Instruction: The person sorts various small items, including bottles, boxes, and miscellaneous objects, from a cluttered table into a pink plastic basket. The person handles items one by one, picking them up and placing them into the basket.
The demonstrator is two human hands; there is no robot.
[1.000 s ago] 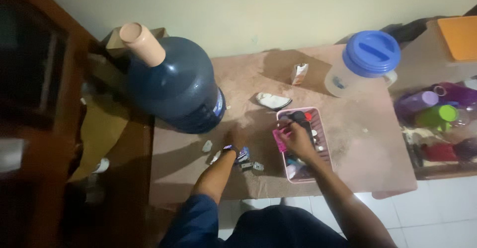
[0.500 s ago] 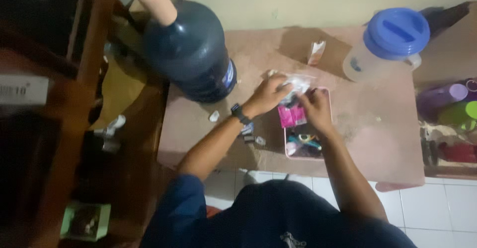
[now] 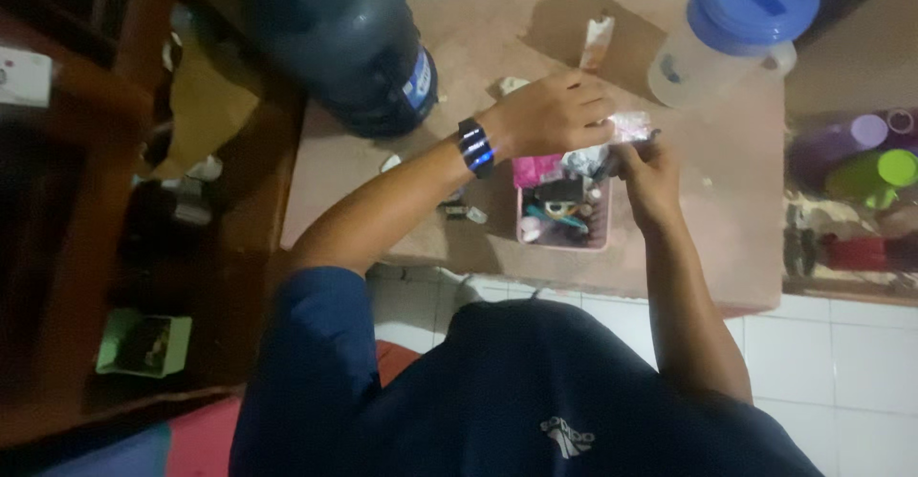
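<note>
Since a second ago both hands had lifted off the pink tray; left hand and right hand pinched a crumpled white wrapper together just above it, over the tabletop.

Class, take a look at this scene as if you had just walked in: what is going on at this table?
A person in a dark blue shirt stands at a brown table, seen from above. Both hands meet over a pink tray of small items. The left hand, a dark band on its wrist, and the right hand hold a crumpled whitish wrapper between them. A big blue water bottle stands at the table's left end and a clear jug with a blue lid at its right.
</note>
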